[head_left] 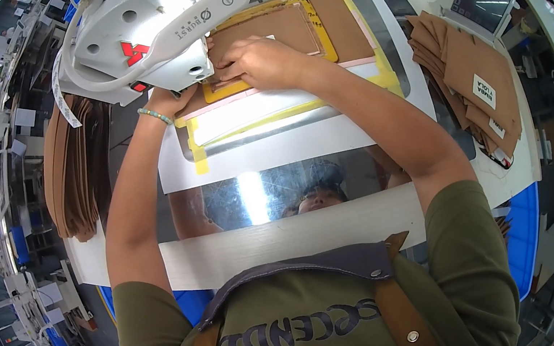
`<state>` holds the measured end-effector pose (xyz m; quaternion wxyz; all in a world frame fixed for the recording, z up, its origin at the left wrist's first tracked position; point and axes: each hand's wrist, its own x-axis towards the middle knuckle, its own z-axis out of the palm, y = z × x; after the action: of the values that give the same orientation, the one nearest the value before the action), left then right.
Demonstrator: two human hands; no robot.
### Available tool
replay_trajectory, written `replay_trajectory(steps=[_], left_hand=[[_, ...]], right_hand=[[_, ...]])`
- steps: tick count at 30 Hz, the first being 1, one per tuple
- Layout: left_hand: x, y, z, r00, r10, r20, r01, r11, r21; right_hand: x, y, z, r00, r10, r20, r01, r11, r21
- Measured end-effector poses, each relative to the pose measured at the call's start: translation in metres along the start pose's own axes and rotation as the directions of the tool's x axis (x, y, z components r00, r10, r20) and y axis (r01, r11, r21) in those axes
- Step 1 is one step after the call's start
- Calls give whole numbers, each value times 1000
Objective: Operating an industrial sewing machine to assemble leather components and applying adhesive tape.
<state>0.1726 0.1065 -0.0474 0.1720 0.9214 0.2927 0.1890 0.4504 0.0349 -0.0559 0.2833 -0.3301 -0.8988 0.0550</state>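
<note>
A white sewing machine head (123, 19) stands at the upper left over a flat template. The template has a yellow frame (325, 38) around a brown panel (283, 27), with yellow tape (200, 149) along its edges. My right hand (263, 61) rests over the panel and frame beside the machine head. Its fingers are bent and drawn together; what they pinch, if anything, is hidden. Under the machine head, at the template's left edge, is my left hand (170, 102), with a beaded bracelet at the wrist. The machine covers most of its fingers.
Stacked brown pieces (479, 79) with white labels lie at the right, near a screen (475, 7). More brown pieces (69, 167) hang in a bundle at the left. A shiny plate (289, 190) lies nearest me, and a blue bin (521, 236) stands at the right.
</note>
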Motion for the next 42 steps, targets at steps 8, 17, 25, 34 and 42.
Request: replay_trajectory(steps=[8,17,25,34,42], left_hand=[[-1,-14,3,1000,-26,10,26,1000,1],[-1,19,7,999,7,-43,-12,995,-102],[-22,5,19,961,-255,-110,215,933,-290],[-71,40,-11,969,-187,-160,185,982,-25],[-91,95,-16,963,-257,-83,240,955,-172]], right_hand=[[2,-5,-9,998,27,58,-27,1000,7],[-2,-28,-25,993,-3,120,-6,997,75],[4,-24,-23,976,190,107,-182,979,-87],[-3,-30,-21,973,150,178,-147,989,-32],[-11,-47,-32,973,84,215,-89,996,14]])
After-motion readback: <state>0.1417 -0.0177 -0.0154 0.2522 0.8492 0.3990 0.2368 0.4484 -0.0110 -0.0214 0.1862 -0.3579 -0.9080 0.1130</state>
